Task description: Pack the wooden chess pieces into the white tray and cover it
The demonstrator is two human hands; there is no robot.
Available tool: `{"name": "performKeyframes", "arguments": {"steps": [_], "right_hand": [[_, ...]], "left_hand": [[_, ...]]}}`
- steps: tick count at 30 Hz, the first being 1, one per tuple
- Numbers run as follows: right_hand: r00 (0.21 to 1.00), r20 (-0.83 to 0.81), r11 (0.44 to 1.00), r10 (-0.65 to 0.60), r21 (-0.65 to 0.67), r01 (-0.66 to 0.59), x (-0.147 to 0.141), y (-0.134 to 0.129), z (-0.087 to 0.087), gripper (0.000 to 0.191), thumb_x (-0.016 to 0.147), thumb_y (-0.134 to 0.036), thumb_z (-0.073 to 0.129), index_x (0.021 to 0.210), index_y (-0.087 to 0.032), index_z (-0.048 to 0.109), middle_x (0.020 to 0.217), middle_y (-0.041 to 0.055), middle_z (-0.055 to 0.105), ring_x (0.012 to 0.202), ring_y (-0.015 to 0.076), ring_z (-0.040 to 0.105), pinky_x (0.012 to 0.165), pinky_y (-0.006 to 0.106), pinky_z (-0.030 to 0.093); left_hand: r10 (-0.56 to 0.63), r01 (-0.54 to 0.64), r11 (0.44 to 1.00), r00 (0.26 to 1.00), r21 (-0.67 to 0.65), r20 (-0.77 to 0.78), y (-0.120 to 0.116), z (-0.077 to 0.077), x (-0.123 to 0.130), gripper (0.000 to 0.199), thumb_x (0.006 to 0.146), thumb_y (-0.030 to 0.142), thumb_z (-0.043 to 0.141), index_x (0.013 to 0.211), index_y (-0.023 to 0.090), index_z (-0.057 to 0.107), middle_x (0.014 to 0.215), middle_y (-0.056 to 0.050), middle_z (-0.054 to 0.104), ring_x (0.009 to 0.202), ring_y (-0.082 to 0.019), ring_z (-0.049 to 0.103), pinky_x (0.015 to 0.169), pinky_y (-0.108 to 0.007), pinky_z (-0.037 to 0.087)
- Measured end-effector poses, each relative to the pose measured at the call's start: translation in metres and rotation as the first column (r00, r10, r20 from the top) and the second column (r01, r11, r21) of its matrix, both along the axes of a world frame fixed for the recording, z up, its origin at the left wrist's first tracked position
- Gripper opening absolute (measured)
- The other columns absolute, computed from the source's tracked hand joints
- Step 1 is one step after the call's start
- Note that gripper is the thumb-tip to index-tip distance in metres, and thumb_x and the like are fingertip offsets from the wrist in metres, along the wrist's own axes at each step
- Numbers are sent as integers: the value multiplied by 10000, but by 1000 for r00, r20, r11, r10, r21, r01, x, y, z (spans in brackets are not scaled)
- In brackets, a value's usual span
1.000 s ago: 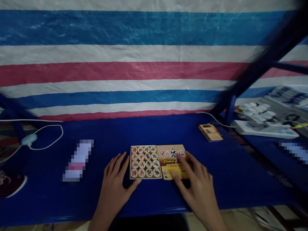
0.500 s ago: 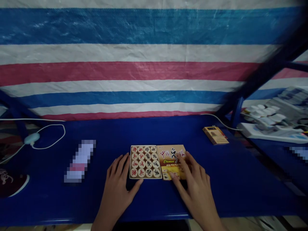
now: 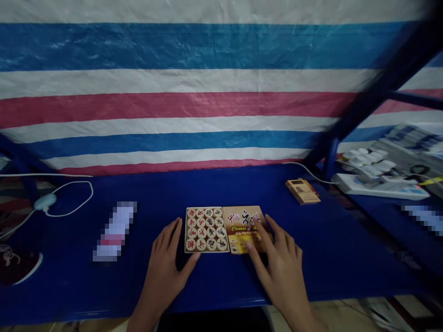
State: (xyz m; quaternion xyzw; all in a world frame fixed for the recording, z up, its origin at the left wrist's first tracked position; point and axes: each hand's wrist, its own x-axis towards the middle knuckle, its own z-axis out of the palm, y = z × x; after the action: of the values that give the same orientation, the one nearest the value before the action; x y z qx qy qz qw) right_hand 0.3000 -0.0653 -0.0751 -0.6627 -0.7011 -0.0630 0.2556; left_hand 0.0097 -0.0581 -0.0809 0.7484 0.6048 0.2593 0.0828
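Observation:
An uncovered box of round Chinese chess pieces lies flat on the blue table, its pieces set in rows with red and black characters. Against its right side rests the printed box lid, marked "Chinese". My left hand is spread open at the box's left side, its thumb tip close to the lower edge. With fingers apart, my right hand reaches over the lid's right part, index finger and thumb on or just above it; contact is hard to tell. Neither hand grips anything.
A blurred-out phone-like object lies left, near a white cable with a pale switch and a dark shoe. At the back right are a small yellow-brown box and a loaded power strip. A striped sheet hangs behind.
The view has shifted slightly. My left fingers have drawn a little away from the box's left edge. My right hand stays over the lid, its outer fingers slightly farther right of it.

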Motion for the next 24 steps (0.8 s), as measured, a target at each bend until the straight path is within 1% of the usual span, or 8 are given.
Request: {"name": "performKeyframes", "arguments": {"steps": [2,4,6,8,10,12,17,24], "right_hand": [[998,-44,998,45,54,-43,-6,-2,6,455,1007,-462,505,1427,-288,522,1496,109,496,1312,349,483,955,525,429],[986,-92,986,143,104,-133,-17,-3,12,354,994,-390,555,1331,-289,596,1396,83,579,1260,316,519,950,486,429],[967,-117,968,226,140,-209,-31,-3,16,272,972,-346,612,1236,-291,650,1247,59,652,1157,280,568,920,444,433],[962,-123,963,246,144,-228,-45,-1,17,234,949,-348,662,1173,-285,680,1118,47,680,1050,259,592,880,422,430],[965,-128,970,228,118,-213,-54,1,17,227,938,-365,683,1145,-272,693,1047,47,682,988,253,595,851,414,425],[968,-134,975,213,94,-202,-58,3,16,221,940,-369,681,1135,-266,697,1015,48,679,958,250,591,834,411,423],[959,-134,967,251,85,-241,-54,5,14,229,943,-364,681,1145,-258,685,1011,48,678,953,248,586,831,410,429],[944,-166,956,286,113,-270,-50,8,10,160,936,-337,688,1064,-242,697,981,55,673,936,248,599,820,424,461]], "left_hand": [[51,-52,999,992,10,119,-2,5,-1,614,990,427,566,1548,299,345,1559,-76,451,1394,-281,478,1103,-523,470],[53,-66,996,978,58,202,-4,8,-2,455,981,392,592,1416,297,499,1517,-64,490,1354,-261,522,1088,-493,490],[16,-41,993,975,110,220,-6,9,-1,315,960,359,630,1263,285,593,1479,-57,521,1321,-255,551,1075,-480,499],[-11,-14,991,982,132,187,-5,8,0,247,954,329,641,1195,281,617,1443,-53,552,1285,-252,578,1046,-475,512],[-23,3,991,989,135,146,-4,7,0,250,953,323,646,1199,288,615,1387,-49,597,1231,-251,610,993,-468,531],[-40,23,991,991,129,130,-3,5,0,255,954,327,650,1205,296,616,1334,-43,632,1186,-249,632,952,-457,540],[-54,39,993,988,108,145,-1,4,-3,258,958,330,653,1213,304,623,1319,-37,642,1168,-243,641,952,-447,537],[-56,38,995,980,94,190,1,6,-2,226,948,336,664,1172,311,647,1276,-28,656,1135,-237,658,929,-436,556]]}}
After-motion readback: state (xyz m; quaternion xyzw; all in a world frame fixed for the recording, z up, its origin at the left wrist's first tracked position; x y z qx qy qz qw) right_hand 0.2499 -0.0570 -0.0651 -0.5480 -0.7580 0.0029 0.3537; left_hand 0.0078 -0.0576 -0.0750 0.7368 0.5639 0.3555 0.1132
